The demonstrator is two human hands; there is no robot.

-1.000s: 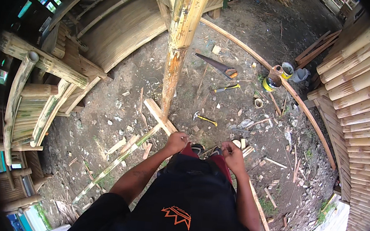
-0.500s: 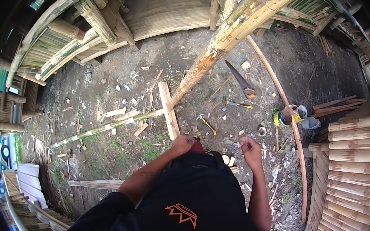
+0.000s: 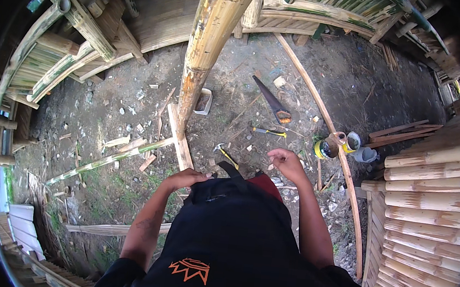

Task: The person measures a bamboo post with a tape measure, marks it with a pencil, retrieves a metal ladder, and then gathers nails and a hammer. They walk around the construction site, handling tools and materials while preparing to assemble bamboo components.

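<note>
My left hand is at the left side of my waist, its fingers closed beside the dark strap of my black clothing. Whatever it grips is hidden, though a small dark bit shows at the fingertips. In front of my right hip, my right hand is raised, with its fingers curled in toward the thumb. Anything between those fingers is too small to make out. On the ground ahead lie a claw hammer with a yellow-and-black handle, a yellow-and-black tool and a handsaw.
A thick bamboo pole slants up from a wooden plank, where a thinner green bamboo pole also meets. A long curved strip runs along the right, by several buckets. Bamboo benches surround the dirt floor.
The view has shifted, so the ground things appear further left. My left hand has moved left along my waist, and my right hand has come up and inward. A white container has come into view behind the pole.
</note>
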